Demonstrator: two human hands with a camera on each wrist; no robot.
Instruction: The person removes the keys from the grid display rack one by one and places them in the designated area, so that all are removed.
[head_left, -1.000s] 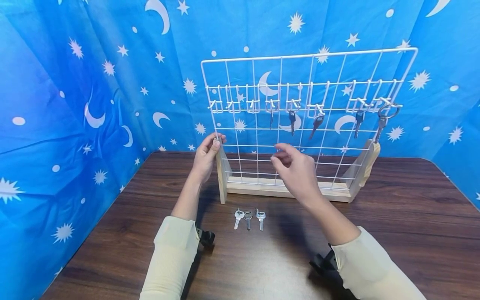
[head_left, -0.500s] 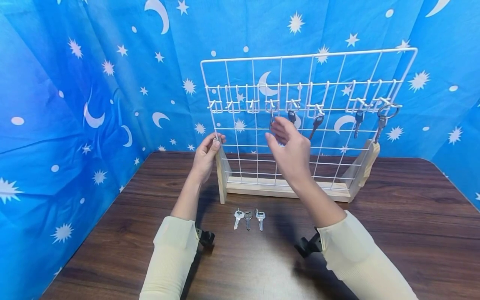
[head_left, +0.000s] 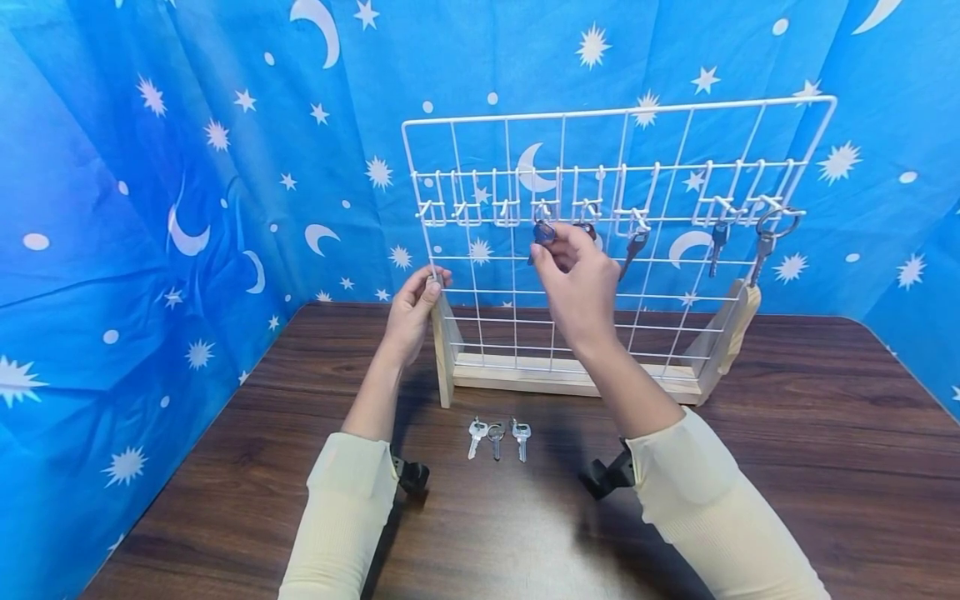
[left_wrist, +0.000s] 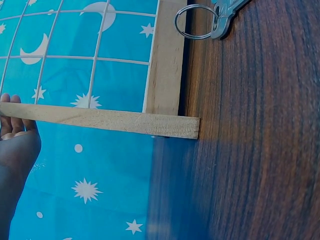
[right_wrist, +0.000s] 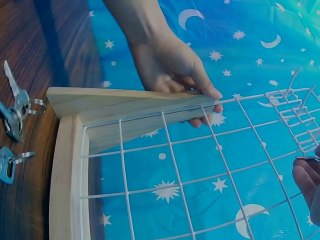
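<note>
A white wire grid rack (head_left: 525, 377) with a wooden base and sides stands on the table. My left hand (head_left: 412, 312) grips the upper end of its left wooden side (left_wrist: 100, 120), with the thumb in front in the right wrist view. My right hand (head_left: 581, 292) is raised before the hooks and pinches a key (head_left: 543, 232) just under the fourth hook from the left. The key's ring is up at that hook; its blade is partly hidden by the fingers. Behind the hand, another hanging key (head_left: 585, 227) is partly covered.
More keys hang to the right, among them a brown-looking key (head_left: 636, 243) and a key on a large ring (head_left: 763, 247). The three leftmost hooks bear no keys. Three silver keys (head_left: 522, 442) with rings lie on the table (head_left: 480, 533) before the rack. A blue curtain (head_left: 225, 192) surrounds it.
My right hand has risen from low in front of the grid to the hooks and taken hold of the hanging key, which has turned its head forward. My left hand has stayed put.
</note>
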